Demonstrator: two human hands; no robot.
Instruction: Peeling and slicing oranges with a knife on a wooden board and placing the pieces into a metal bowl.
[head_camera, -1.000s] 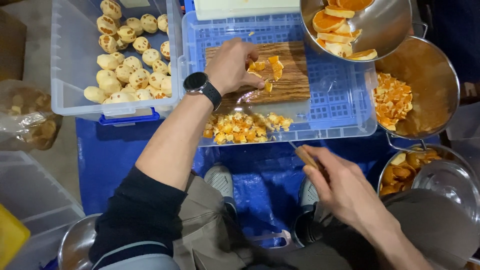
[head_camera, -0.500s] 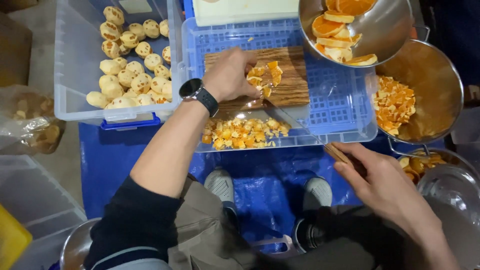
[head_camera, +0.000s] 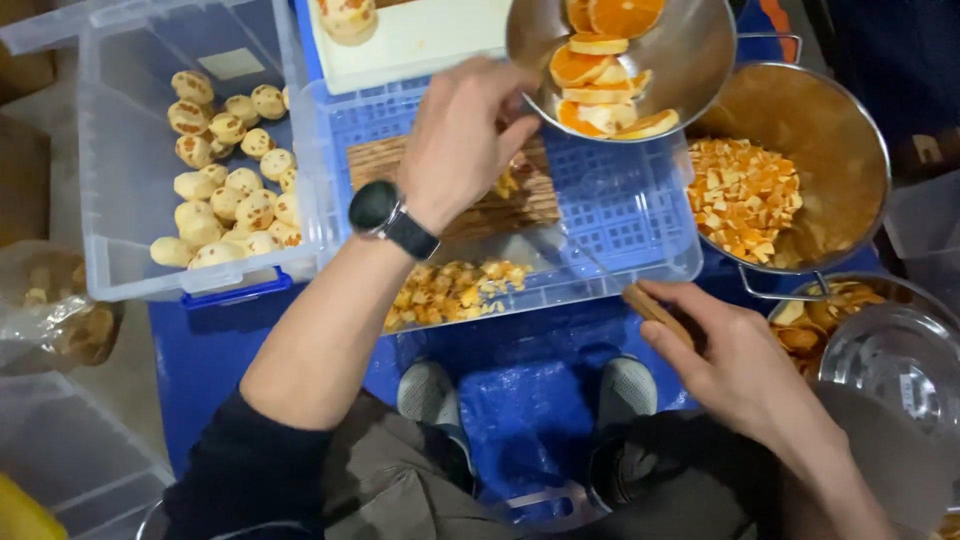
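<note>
blue tarp floor, left hand (head_camera: 465, 140) curled over wooden board (head_camera: 450, 190), right hand (head_camera: 735, 355) gripping knife (head_camera: 640, 300) low

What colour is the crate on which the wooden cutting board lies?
The crate is translucent blue with a grid-patterned top, seen best in the head view.

A blue tarp (head_camera: 540, 400) covers the floor (head_camera: 120, 380). On it stand a clear bin (head_camera: 130, 170), a blue crate (head_camera: 640, 215), two metal pots (head_camera: 830, 130) and the person's shoes (head_camera: 430, 395).
</note>
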